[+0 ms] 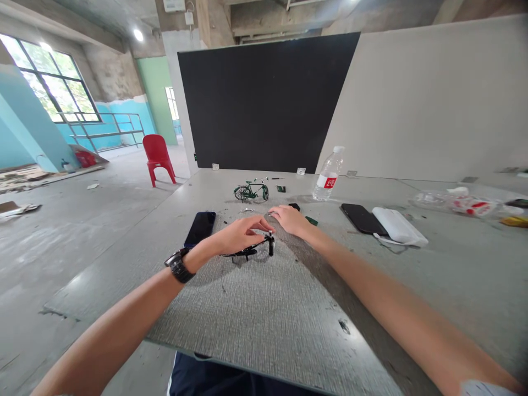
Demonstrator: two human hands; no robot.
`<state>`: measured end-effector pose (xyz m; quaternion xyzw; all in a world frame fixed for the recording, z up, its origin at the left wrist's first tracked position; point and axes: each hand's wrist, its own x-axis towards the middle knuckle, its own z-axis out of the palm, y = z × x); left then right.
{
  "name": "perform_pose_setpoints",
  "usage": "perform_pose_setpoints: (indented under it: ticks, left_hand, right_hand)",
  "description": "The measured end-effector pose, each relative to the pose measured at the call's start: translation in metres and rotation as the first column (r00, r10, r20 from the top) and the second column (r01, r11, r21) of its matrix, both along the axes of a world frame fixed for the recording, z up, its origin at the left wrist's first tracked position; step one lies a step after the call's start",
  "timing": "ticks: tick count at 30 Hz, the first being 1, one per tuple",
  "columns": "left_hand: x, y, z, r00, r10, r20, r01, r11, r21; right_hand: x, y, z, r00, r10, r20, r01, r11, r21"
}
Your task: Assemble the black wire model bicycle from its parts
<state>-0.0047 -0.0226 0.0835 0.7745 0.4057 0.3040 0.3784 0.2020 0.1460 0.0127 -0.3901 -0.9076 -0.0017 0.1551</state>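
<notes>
My left hand (241, 234), with a black watch on its wrist, is closed on a small black model bicycle (246, 253) low over the grey table (247, 302). The thumb and fingertips meet near its front end. Just beyond it, my right hand (289, 220) reaches to the table, its fingertips near some tiny parts (247, 209); whether they pinch one is too small to tell. A green model bicycle (251, 190) stands upright further back. A small dark green piece (311, 220) lies beside my right hand.
A dark phone (200, 228) lies left of my left hand. At the right are a black phone (363, 219), a white power bank (399, 225) and clear plastic packaging (462, 203). A water bottle (329, 173) stands at the back, before a black panel (268, 104).
</notes>
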Motion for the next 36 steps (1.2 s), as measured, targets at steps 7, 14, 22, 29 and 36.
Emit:
perform_pose_setpoints:
  ticks: [7,14,22,29,36]
  left_hand:
    - [-0.002,0.0,-0.001,1.0,-0.007,0.002,0.007,1.0,-0.006]
    - [-0.003,0.001,-0.002,1.0,-0.013,-0.004,0.013,1.0,-0.001]
    - [0.0,-0.001,0.001,1.0,0.003,-0.006,-0.003,1.0,-0.013]
    - [-0.002,0.0,0.0,1.0,0.002,-0.006,-0.003,1.0,-0.015]
    - [-0.001,0.0,0.0,1.0,0.014,-0.003,-0.015,1.0,-0.013]
  right_hand:
    - [-0.002,-0.002,-0.001,1.0,-0.002,0.003,0.002,1.0,0.018]
    - [-0.004,-0.001,-0.002,1.0,0.013,0.007,-0.013,1.0,0.021]
    - [-0.005,-0.003,-0.001,1.0,-0.013,0.018,0.013,1.0,0.024]
    - [-0.004,-0.006,-0.001,1.0,-0.022,0.016,0.021,1.0,0.023]
    - [-0.005,-0.01,0.005,1.0,-0.015,-0.025,0.015,1.0,0.005]
